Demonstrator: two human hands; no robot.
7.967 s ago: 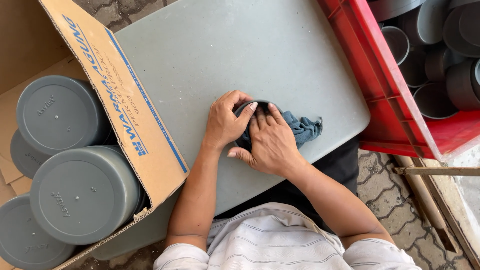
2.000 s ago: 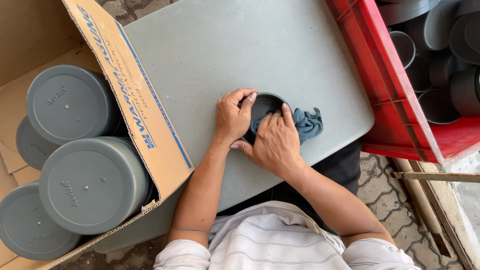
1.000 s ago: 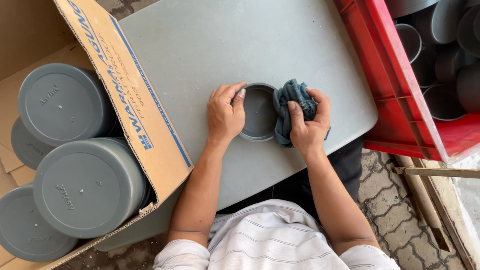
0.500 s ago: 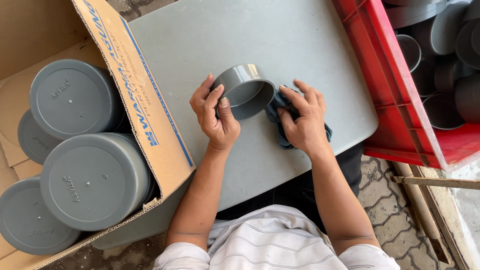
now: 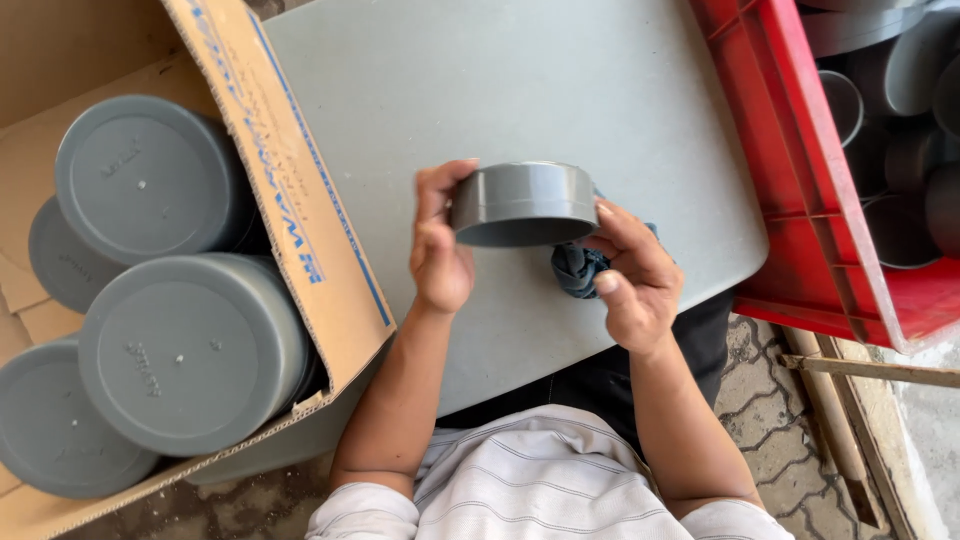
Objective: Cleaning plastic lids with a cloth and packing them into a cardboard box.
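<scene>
Person seated at the near edge of a grey table (image 5: pixel 600 90), both hands up over it. Left hand (image 5: pixel 440 250) grips the left side of a grey plastic cap (image 5: pixel 524 204), thumb and fingers curled round its wall. Right hand (image 5: pixel 632 275) has fingertips pressed to the cap's right side, and its other fingers are closed over a bunched blue cloth (image 5: pixel 578 268) tucked just under the cap. Cap is lifted off the table, tilted on its side, open rim facing down toward the person. It sits above the near half of the table, roughly mid-width.

Left edge of the table: open cardboard box (image 5: pixel 290 200), flap lying over the table's left corner. Box holds stacked large grey caps (image 5: pixel 185 350), flat tops showing.

Right edge: red plastic crate (image 5: pixel 790 200), butted against the table, filled with more dark grey fittings (image 5: pixel 900 130), open ends up or sideways. Well apart from the hands.
</scene>
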